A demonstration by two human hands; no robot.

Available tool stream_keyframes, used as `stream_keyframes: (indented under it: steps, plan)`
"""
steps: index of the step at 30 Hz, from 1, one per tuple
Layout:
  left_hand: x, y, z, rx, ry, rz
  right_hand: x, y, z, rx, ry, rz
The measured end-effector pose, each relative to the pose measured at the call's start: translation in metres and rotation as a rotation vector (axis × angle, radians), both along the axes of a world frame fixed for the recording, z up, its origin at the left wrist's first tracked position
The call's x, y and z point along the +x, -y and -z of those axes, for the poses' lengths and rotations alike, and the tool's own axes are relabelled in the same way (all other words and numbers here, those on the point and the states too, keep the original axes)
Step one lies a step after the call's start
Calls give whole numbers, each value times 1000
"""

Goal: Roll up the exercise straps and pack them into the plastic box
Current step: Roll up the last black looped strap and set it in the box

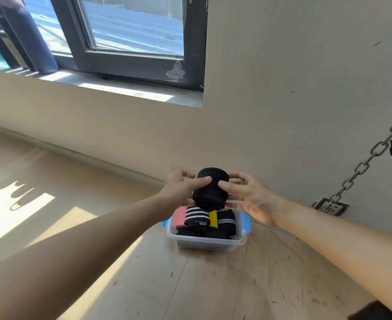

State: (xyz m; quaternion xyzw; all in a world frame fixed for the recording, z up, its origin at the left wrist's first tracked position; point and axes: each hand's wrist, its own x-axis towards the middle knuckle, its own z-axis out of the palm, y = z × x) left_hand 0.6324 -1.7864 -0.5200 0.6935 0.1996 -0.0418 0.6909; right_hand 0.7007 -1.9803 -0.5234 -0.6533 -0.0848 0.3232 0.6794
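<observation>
Two-handed grip on rolled black strap [210,192]: left hand [181,189] and right hand [251,199] curl fingers and thumbs round its sides, holding it in air just above plastic box [207,243]. Box sits on wooden floor [213,285] near wall, packed with striped black-and-white rolls [196,215], yellow band [213,218], pink band [179,214]. Chain [361,169] hangs at right; window [130,31] upper left.

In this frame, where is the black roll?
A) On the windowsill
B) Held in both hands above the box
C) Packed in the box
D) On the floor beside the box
B: the left hand and right hand hold the roll from either side, in the air over the open box.
</observation>
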Motion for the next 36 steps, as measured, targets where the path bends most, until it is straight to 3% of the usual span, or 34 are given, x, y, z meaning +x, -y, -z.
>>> stream_keyframes:
  steps: [7,10,16,21,29,33,36]
  plan:
    - [21,23,76,-52,-65,-41,21,-5,55,-157,10,52]
    - [19,20,114,43,-28,-15,35,-12,90,-209,-1,140]
    - [5,0,179,748,-47,257,49,-19,167,-476,158,221]
    - [-10,-22,219,1107,-91,377,59,-27,204,-652,347,169]
    - [-14,-27,238,1182,-41,308,55,-29,232,-787,631,66]
    - [-17,-28,240,1157,-29,288,57,-18,234,-836,640,-101]
    - [-18,-27,241,1155,-20,269,57,-13,236,-979,749,-249]
